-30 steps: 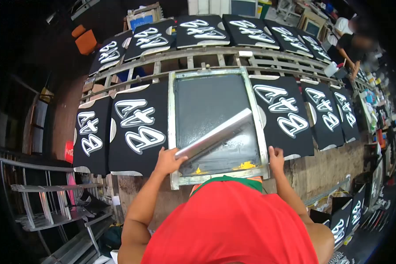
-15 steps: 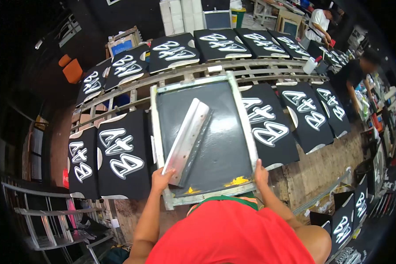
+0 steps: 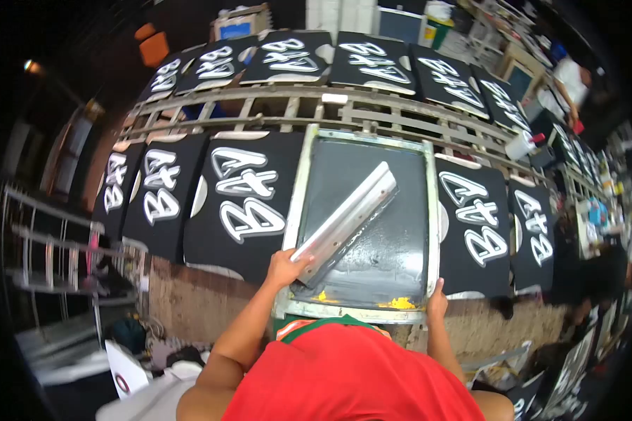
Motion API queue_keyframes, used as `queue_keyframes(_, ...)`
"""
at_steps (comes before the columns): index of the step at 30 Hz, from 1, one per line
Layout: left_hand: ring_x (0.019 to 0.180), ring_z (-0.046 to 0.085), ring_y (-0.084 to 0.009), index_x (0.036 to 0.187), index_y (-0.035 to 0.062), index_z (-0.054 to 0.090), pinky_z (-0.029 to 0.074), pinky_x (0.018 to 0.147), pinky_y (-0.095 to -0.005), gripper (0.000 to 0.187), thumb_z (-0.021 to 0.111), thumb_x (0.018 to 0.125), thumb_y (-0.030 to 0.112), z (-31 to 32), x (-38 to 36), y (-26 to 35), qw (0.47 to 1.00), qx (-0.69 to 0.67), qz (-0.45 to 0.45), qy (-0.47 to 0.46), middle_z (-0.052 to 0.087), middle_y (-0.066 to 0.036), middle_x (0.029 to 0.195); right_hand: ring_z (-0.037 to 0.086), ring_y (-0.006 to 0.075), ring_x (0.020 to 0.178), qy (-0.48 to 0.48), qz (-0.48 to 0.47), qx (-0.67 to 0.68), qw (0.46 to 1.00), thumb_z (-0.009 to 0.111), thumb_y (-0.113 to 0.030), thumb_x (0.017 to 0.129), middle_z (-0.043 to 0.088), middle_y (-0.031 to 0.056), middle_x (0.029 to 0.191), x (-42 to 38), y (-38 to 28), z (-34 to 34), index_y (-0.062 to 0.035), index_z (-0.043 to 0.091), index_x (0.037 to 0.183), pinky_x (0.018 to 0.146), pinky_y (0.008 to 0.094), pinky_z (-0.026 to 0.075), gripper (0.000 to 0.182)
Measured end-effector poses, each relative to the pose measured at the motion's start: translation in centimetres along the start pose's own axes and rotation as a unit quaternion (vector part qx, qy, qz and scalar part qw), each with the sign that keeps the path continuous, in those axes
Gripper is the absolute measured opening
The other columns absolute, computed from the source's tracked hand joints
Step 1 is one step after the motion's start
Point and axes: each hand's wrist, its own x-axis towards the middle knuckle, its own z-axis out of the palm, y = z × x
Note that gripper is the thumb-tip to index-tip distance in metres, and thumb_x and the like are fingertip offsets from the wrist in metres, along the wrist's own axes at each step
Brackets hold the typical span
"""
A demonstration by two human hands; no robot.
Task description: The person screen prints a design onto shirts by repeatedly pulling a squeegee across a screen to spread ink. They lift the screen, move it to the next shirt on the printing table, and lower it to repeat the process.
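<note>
A framed screen [image 3: 433, 210] with a dark mesh lies in front of me, over the near row of black printed panels. On its mesh a long metal squeegee [image 3: 347, 223] rests diagonally. My left hand [image 3: 288, 268] is closed round the frame's near left side, its fingers touching the squeegee's lower end. At the near right corner my right hand [image 3: 437, 303] grips the frame's side. Yellow patches show along the mesh's near edge. Directly left of the frame is a black panel [image 3: 207, 245] with white lettering; another printed panel [image 3: 481, 277] is on its right.
Wooden rails [image 3: 274, 112] run between two rows of printed panels. A white bottle [image 3: 518, 146] stands at the right on the rails. One person [image 3: 569, 88] in a white top is at the far right. A metal rack [image 3: 49, 256] is at the left.
The framed screen, held in both my hands, has moved rightward along the row. A large printed panel now shows on its left. The view has turned, and the person in dark clothing is no longer distinct.
</note>
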Motion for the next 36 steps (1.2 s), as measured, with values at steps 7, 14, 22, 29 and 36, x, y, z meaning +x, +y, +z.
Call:
queue_keyframes(7, 0.077, 0.072, -0.036, 0.096, 0.0024, 0.078, 0.055, 0.073, -0.0436, 0.055, 0.08, 0.078, 0.054, 1.4, 1.1, 3.5, 0.997, 0.066, 0.011, 0.044, 0.072, -0.022, 0.079, 0.065, 0.0363, 0.106, -0.019, -0.092, 0.139, 0.986, 0.04, -0.064, 0.103, 0.07, 0.0267, 0.114, 3.6, 1.8, 0.2, 0.008, 0.069, 0.116, 0.093, 0.0432, 0.047, 0.079)
queue_keyframes(14, 0.091, 0.07, -0.0447, 0.095, -0.0019, 0.075, 0.055, 0.081, -0.0483, 0.069, 0.077, 0.076, 0.064, 2.1, 3.4, 2.5, 0.995, 0.075, 0.037, 0.053, 0.071, -0.029, 0.09, 0.062, 0.0355, 0.096, 0.032, -0.153, 0.06, 0.986, 0.049, -0.053, 0.104, 0.068, 0.0264, 0.109, 4.2, 1.0, 1.1, 0.0071, 0.068, 0.1, 0.085, 0.0463, 0.046, 0.064)
queue_keyframes(22, 0.085, 0.074, -0.0355, 0.106, 0.0052, 0.078, 0.056, 0.078, -0.0433, 0.059, 0.078, 0.079, 0.058, 4.5, 5.7, -1.7, 0.992, 0.108, 0.041, 0.04, 0.075, -0.022, 0.089, 0.064, 0.0308, 0.082, 0.02, -0.092, 0.055, 0.994, 0.054, -0.049, 0.103, 0.07, 0.0222, 0.099, 4.6, 0.9, 3.3, 0.01, 0.068, 0.105, 0.079, 0.045, 0.049, 0.061)
queue_keyframes(29, 0.087, 0.072, -0.0418, 0.099, -0.0009, 0.076, 0.052, 0.096, -0.0506, 0.059, 0.078, 0.079, 0.055, -0.7, 4.8, 6.1, 0.992, 0.118, 0.001, -0.054, 0.072, -0.023, 0.08, 0.056, 0.04, 0.123, 0.035, -0.379, -0.073, 0.922, 0.079, -0.02, 0.082, 0.057, 0.0253, 0.129, 4.6, -9.0, -0.5, 0.0043, 0.057, 0.128, 0.106, 0.0452, 0.044, 0.056)
queue_keyframes(36, 0.093, 0.068, -0.0293, 0.104, 0.0088, 0.074, 0.029, 0.12, -0.0576, 0.033, 0.083, 0.078, 0.027, -1.0, 16.8, 9.9, 0.882, 0.262, 0.392, -0.022, 0.071, -0.01, 0.085, 0.062, 0.0335, 0.122, -0.056, -0.61, -0.301, 0.731, 0.079, -0.013, 0.072, 0.066, 0.0156, 0.131, 13.0, -27.1, 1.4, -0.0091, 0.059, 0.136, 0.102, 0.0447, 0.049, 0.067)
